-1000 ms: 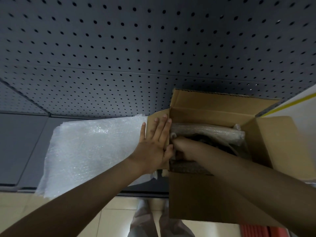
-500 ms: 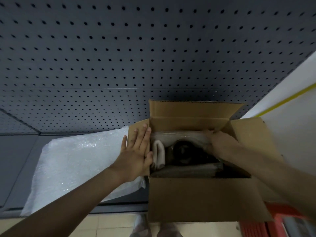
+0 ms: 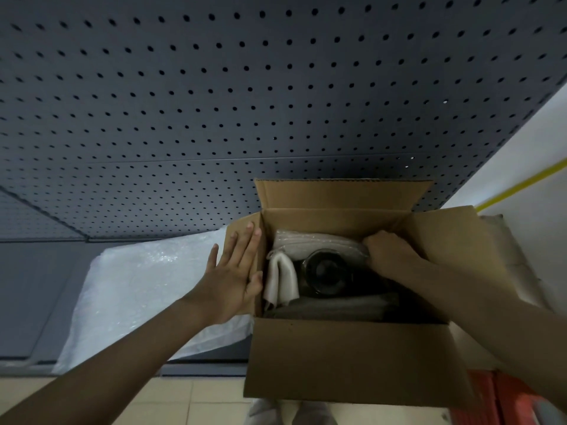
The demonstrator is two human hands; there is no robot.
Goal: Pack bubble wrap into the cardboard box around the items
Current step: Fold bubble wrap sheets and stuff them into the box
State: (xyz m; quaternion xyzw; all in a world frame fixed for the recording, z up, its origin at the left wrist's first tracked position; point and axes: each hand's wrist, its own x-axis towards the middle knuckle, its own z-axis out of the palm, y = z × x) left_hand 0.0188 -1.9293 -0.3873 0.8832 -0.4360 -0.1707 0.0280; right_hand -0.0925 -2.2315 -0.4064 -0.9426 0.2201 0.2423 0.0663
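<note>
Bubble wrap [image 3: 319,242] lies tucked along the far inner wall of the open cardboard box [image 3: 346,360], above a dark round item [image 3: 325,271] and beside a white folded piece [image 3: 282,280] at the left wall. Right hand [image 3: 389,256] reaches inside at the far right corner, fingers curled on the wrap's end. Left hand [image 3: 233,274] presses flat, fingers straight, against the box's left flap. More bubble wrap sheets [image 3: 138,289] lie on the grey shelf [image 3: 24,289] to the left, below a pegboard [image 3: 245,87].

grey shelf [image 3: 33,299], bubble wrap sheets [image 3: 144,289], cardboard box [image 3: 346,360]
</note>
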